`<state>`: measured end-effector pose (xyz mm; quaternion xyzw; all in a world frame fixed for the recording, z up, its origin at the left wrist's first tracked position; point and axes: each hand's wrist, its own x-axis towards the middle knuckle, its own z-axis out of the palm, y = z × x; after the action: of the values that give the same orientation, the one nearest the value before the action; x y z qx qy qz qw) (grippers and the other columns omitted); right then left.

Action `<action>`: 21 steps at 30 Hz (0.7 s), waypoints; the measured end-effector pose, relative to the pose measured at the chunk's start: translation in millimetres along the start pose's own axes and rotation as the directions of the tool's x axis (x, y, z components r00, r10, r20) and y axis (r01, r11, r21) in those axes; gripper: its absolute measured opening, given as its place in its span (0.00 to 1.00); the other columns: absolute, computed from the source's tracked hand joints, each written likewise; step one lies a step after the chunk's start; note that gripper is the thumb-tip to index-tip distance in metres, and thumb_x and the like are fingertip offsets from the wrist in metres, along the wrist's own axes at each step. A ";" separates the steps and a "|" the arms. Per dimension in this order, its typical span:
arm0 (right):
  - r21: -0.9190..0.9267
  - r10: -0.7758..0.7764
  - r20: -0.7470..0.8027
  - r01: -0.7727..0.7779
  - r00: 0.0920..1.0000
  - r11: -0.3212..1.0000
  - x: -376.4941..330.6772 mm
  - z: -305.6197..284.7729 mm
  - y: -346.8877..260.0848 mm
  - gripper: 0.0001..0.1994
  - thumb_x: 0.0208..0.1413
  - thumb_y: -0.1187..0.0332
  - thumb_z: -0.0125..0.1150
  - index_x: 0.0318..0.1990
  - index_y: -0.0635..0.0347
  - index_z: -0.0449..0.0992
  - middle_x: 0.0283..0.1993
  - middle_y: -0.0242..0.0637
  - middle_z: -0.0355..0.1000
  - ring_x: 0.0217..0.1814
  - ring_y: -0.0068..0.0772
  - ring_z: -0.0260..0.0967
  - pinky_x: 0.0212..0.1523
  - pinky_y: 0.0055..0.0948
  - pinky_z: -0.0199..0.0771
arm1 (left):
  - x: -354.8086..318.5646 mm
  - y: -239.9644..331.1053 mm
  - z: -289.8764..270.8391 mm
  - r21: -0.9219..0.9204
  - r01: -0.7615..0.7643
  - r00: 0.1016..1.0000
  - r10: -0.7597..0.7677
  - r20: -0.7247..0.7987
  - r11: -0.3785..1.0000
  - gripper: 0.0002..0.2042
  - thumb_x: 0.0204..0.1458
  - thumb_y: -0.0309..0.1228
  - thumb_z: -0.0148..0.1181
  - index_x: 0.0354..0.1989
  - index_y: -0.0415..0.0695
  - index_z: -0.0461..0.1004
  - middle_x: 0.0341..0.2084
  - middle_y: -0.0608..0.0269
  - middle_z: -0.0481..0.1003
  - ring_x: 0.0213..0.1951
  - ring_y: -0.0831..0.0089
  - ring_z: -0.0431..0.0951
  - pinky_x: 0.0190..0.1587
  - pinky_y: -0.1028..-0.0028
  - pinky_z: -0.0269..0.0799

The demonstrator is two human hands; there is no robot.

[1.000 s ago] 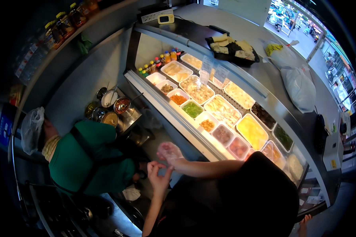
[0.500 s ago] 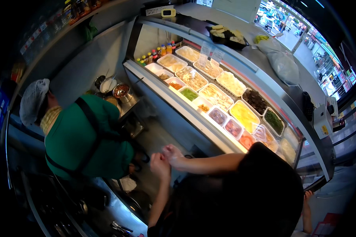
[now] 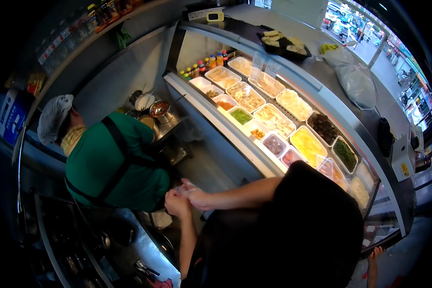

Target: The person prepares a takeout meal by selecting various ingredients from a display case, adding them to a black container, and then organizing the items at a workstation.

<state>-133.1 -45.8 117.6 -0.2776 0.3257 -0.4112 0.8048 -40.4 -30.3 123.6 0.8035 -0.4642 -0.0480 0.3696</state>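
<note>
My left hand [image 3: 177,205] and my right hand [image 3: 196,197] meet in front of me, low in the middle of the view, over the aisle between the lit display case and the steel counter. The left one is closed, its fingers curled in against the right. My right fingers bend together over the left fingertips. A faint pale shine shows where they touch, too small and blurred to name. Just left of my hands is a co-worker in a green top [image 3: 111,161] with black straps and a hair net [image 3: 55,117], turned away from me.
The glass display case [image 3: 216,113] holds several trays of food, including a yellow one [image 3: 307,146]. Pots [image 3: 161,111] stand before the co-worker. A steel counter [image 3: 151,246] runs at lower left. Clear bags [image 3: 357,86] lie on the upper counter. Another person's hand [image 3: 377,254] grips the case's right end.
My joined hands have moved left, closer to the co-worker. The view has shifted, so the display case sits further right. The co-worker stays bent over the pots.
</note>
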 end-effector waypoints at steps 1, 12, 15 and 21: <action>0.005 -0.001 0.005 0.001 1.000 1.000 4.6 -5.0 3.5 0.30 0.68 0.73 0.53 0.75 0.60 0.53 0.60 0.38 0.67 0.66 0.32 0.67 0.67 0.29 0.64 | 3.3 2.5 -1.3 0.042 0.006 1.000 -0.006 -0.003 0.999 0.10 0.45 0.31 0.68 0.21 0.46 0.71 0.29 0.59 0.76 0.33 0.46 0.78 0.32 0.51 0.69; 0.275 0.038 0.166 -0.083 0.985 0.958 18.5 -16.3 -34.7 0.25 0.71 0.51 0.57 0.67 0.49 0.59 0.56 0.26 0.66 0.62 0.20 0.64 0.64 0.26 0.63 | 16.5 35.0 -4.9 0.151 -0.119 0.992 0.123 -0.021 0.981 0.12 0.42 0.32 0.72 0.19 0.47 0.70 0.26 0.60 0.75 0.29 0.47 0.76 0.30 0.52 0.68; 0.240 -0.069 -0.021 0.072 0.997 0.968 32.5 -36.6 -30.1 0.33 0.72 0.50 0.56 0.75 0.56 0.52 0.58 0.31 0.66 0.62 0.23 0.64 0.65 0.27 0.63 | 1.9 52.6 17.3 0.156 -0.117 0.993 0.115 0.023 0.981 0.14 0.43 0.37 0.73 0.21 0.48 0.71 0.27 0.61 0.75 0.31 0.48 0.78 0.30 0.53 0.71; 0.242 -0.104 0.141 0.067 0.985 0.968 28.8 -57.9 -8.8 0.29 0.75 0.54 0.52 0.75 0.54 0.54 0.60 0.33 0.69 0.64 0.25 0.65 0.66 0.29 0.64 | -0.3 33.6 45.4 0.205 -0.108 0.994 0.098 0.057 0.973 0.11 0.48 0.37 0.70 0.25 0.45 0.76 0.32 0.56 0.79 0.34 0.45 0.80 0.34 0.51 0.74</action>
<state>-167.9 -84.9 78.6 -0.2244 0.1995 -0.4589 0.8362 -83.6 -64.9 112.2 0.8112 -0.5162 0.0017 0.2746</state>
